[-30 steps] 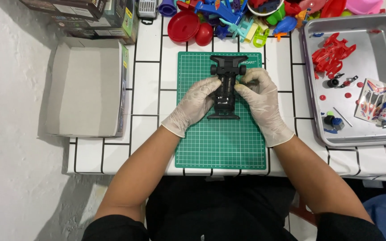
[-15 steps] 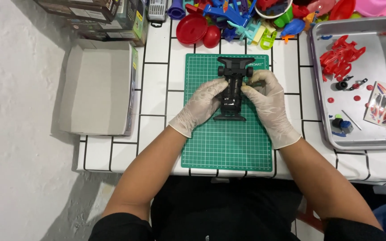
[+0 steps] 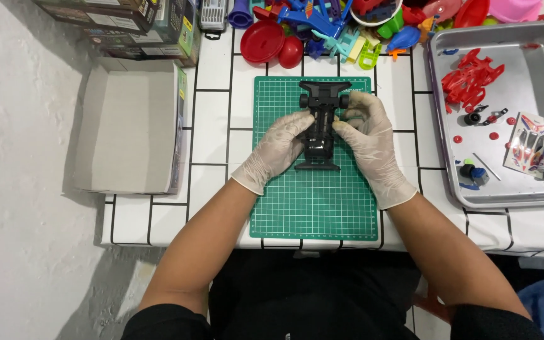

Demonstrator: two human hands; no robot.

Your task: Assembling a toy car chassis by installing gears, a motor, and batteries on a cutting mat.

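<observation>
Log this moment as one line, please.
left hand: grips black toy car chassis | right hand: grips chassis | under: green cutting mat | right: metal tray

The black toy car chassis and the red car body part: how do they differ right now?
The black toy car chassis lies on the green cutting mat, gripped by the left hand and right hand; the red car body part lies untouched in the metal tray. The chassis is black, the body red. Both look like plastic kit parts.

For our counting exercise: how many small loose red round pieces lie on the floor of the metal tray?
3 that I can make out: one red piece left of centre, one just below it, one further right. Others may be hidden under the red car body.
</observation>
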